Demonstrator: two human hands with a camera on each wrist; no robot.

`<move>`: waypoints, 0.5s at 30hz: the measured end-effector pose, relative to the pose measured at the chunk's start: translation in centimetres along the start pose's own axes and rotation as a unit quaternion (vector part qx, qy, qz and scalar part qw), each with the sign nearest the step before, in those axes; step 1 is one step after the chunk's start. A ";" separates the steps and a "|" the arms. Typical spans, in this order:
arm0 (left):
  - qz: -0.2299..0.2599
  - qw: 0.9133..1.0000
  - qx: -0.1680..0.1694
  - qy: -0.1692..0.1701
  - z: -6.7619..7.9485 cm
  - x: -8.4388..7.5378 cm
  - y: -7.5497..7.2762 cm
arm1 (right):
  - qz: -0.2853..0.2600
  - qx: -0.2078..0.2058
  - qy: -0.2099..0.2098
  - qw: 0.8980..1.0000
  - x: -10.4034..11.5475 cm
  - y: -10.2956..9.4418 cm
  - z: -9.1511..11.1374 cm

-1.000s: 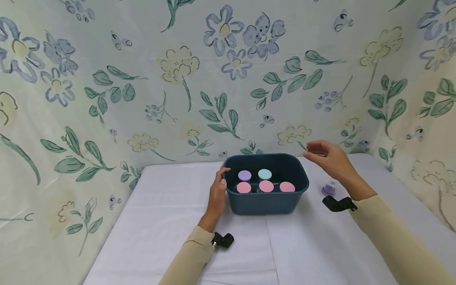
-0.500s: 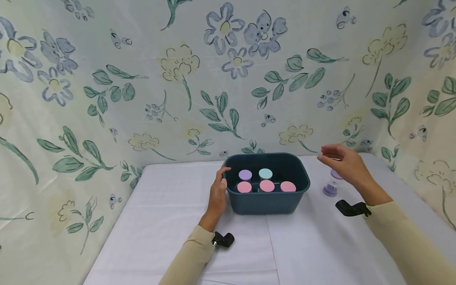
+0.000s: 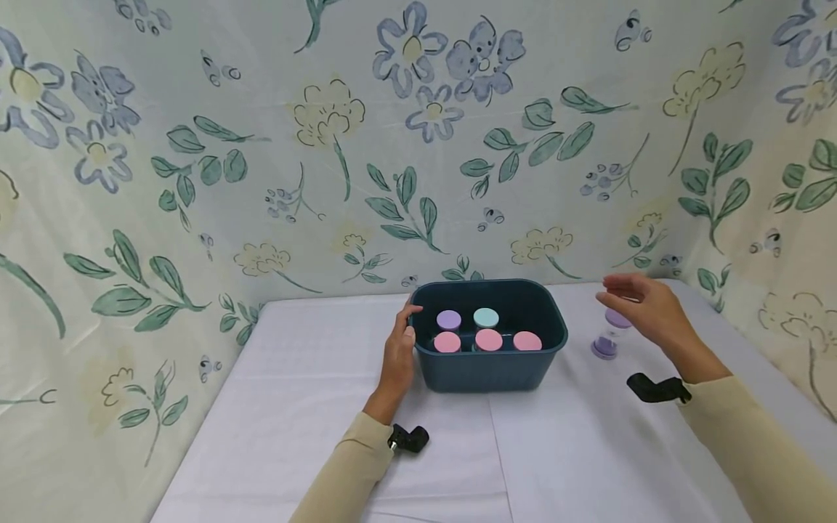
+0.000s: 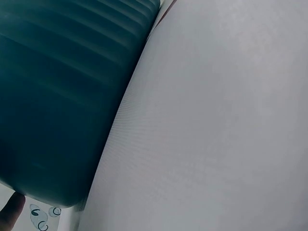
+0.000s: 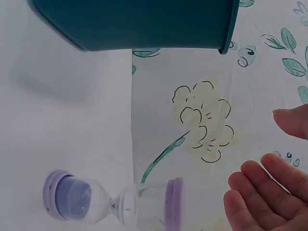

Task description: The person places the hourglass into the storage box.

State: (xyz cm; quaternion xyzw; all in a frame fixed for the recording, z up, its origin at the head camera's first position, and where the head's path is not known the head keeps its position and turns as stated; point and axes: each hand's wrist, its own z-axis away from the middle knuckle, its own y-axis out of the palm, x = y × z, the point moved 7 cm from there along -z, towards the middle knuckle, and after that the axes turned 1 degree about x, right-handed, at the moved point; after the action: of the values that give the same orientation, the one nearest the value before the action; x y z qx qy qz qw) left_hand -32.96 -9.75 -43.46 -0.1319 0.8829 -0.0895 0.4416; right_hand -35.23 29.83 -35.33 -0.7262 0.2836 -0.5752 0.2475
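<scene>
A dark teal plastic bin stands on the table. My left hand holds its left end, with the index finger over the rim. In the left wrist view, one fingertip meets the bin's wall. Inside the bin, several round caps show: pink, purple and light blue. Right of the bin, an hourglass with purple ends and purple sand stands upright. My right hand is raised beside it, fingers loosely bent and holding nothing; the right wrist view shows a gap between them.
A white cloth covers the table. A flower-printed curtain hangs behind it and along both sides. Black wrist cameras sit at the left cuff and right cuff.
My right hand has moved right, away from the bin, bringing more of the hourglass into sight. The left hand and the bin have stayed in place.
</scene>
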 end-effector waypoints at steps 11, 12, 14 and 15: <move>-0.002 1.000 -0.003 0.000 0.2 0.0 0.1 | 0.001 -0.003 0.033 0.999 -2.7 0.1 0.2; 0.000 1.000 -0.004 -0.001 0.2 0.0 0.1 | 0.000 -0.003 0.037 0.999 -2.9 0.1 0.2; 0.002 1.000 -0.005 -0.003 0.2 0.0 0.2 | -0.004 -0.003 0.044 0.999 -3.3 0.1 0.3; 0.004 1.000 -0.005 -0.004 0.2 -0.1 0.2 | -0.005 -0.002 0.047 0.999 -3.5 0.1 0.3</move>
State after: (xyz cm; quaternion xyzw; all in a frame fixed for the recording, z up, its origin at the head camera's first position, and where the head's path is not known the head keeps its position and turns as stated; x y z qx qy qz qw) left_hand -32.81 -9.55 -43.58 -0.1312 0.8821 -0.0824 0.4448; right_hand -35.58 32.24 -37.89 -0.7001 0.2923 -0.6095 0.2300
